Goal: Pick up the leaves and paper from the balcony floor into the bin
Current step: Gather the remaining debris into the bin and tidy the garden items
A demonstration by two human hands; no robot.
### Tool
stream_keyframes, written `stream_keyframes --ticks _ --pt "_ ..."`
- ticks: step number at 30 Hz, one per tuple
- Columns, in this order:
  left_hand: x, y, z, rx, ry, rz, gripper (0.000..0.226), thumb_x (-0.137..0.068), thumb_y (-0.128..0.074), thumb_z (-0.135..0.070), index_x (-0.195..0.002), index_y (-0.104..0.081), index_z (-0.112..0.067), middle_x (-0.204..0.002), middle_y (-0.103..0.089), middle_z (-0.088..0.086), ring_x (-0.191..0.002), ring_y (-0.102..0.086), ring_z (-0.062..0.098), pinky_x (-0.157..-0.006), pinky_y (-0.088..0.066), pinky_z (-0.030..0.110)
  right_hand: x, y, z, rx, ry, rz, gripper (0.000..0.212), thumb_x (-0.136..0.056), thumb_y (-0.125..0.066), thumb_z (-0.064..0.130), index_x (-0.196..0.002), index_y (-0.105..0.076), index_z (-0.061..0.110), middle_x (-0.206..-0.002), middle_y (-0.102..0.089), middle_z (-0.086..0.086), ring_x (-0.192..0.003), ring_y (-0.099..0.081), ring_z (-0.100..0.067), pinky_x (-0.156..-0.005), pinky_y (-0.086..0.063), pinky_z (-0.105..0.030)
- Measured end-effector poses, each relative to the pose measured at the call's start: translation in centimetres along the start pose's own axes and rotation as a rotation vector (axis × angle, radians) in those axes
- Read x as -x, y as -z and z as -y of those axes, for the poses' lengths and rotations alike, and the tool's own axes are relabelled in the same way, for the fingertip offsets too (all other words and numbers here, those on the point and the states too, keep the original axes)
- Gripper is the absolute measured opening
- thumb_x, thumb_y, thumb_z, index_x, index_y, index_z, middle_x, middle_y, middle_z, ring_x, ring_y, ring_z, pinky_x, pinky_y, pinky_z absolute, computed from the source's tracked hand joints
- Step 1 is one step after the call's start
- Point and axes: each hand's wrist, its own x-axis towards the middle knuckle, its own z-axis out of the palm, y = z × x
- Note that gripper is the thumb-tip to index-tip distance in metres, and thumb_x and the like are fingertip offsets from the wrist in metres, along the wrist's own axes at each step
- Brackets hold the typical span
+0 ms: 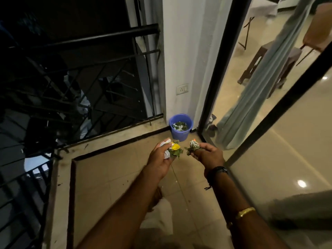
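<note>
Arms stretched forward; left hand (159,158) grips paper-leaf wad (173,149), right hand (209,155) leaf clump (193,147) (fingers curled).

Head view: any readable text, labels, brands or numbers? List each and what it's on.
No text can be read.
Blue bin: faint mark on its wall, too blurred to read.
Yellow paper in the left hand, leaf bundle in the right hand: no legible print.
Wall socket plate: no lettering visible.
</note>
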Motion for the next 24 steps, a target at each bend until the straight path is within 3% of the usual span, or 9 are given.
stream_keyframes --ticks 3,8,14,17,20,24 --pt "-5.4 -1.9 -3.1 0.026 0.034 -0.023 0.028 -0.094 -0.060 -0.006 -0.121 -0.064 -0.015 -0.101 -0.070 0.007 -0.090 -0.066 0.022 -0.068 -0.054 0.032 -5.8 -3.0 1.5 0.033 0.018 0.000 0.020 -0.082 -0.068 -0.013 -0.079 -0.071 0.007 -0.080 -0.070 -0.019 -0.069 -0.068 -0.027 -0.061 -0.060 -0.028" --pt "-15.2 -5.6 -7.6 -0.012 0.074 0.004 0.020 -0.094 -0.059 -0.008 -0.110 -0.067 -0.017 -0.100 -0.070 0.008 -0.091 -0.066 0.023 -0.074 -0.053 0.033 -15.5 -7.2 3.9 0.018 -0.027 -0.046 0.017 -0.085 -0.068 -0.008 -0.083 -0.073 0.008 -0.083 -0.072 -0.021 -0.077 -0.071 -0.031 -0.074 -0.058 -0.037" --pt "-26.0 -9.9 -10.9 -0.096 0.109 -0.081 0.026 -0.092 -0.060 -0.014 -0.116 -0.068 -0.021 -0.118 -0.067 0.009 -0.106 -0.063 0.027 -0.073 -0.053 0.034 -27.6 -10.1 5.1 0.043 -0.094 -0.128 0.017 -0.083 -0.067 -0.015 -0.098 -0.071 -0.008 -0.084 -0.070 -0.023 -0.055 -0.067 -0.014 -0.054 -0.055 -0.023" --pt "-31.8 -11.5 -11.2 -0.154 0.141 -0.087 0.033 -0.093 -0.057 -0.011 -0.125 -0.065 -0.017 -0.118 -0.067 0.008 -0.104 -0.063 0.024 -0.075 -0.053 0.034 -33.6 -11.0 4.5 0.045 -0.148 -0.147 0.018 -0.082 -0.068 -0.013 -0.093 -0.073 0.000 -0.089 -0.072 -0.024 -0.062 -0.068 -0.019 -0.059 -0.055 -0.027" --pt "-38.2 -12.5 -10.9 -0.193 0.165 -0.115 0.036 -0.093 -0.056 -0.009 -0.128 -0.063 -0.014 -0.115 -0.067 0.005 -0.106 -0.063 0.023 -0.080 -0.053 0.035 -39.7 -12.2 3.1 0.019 -0.214 -0.148 0.019 -0.083 -0.070 -0.010 -0.101 -0.073 -0.004 -0.094 -0.075 -0.019 -0.082 -0.073 -0.026 -0.070 -0.061 -0.028" --pt "-46.6 -12.7 -9.0 -0.233 0.246 -0.189 0.036 -0.093 -0.056 -0.009 -0.128 -0.063 -0.015 -0.112 -0.068 0.002 -0.103 -0.063 0.018 -0.073 -0.050 0.032 -47.7 -12.8 -0.4 -0.023 -0.305 -0.181 0.018 -0.085 -0.069 -0.008 -0.102 -0.072 -0.003 -0.094 -0.075 -0.017 -0.086 -0.074 -0.025 -0.070 -0.059 -0.024"
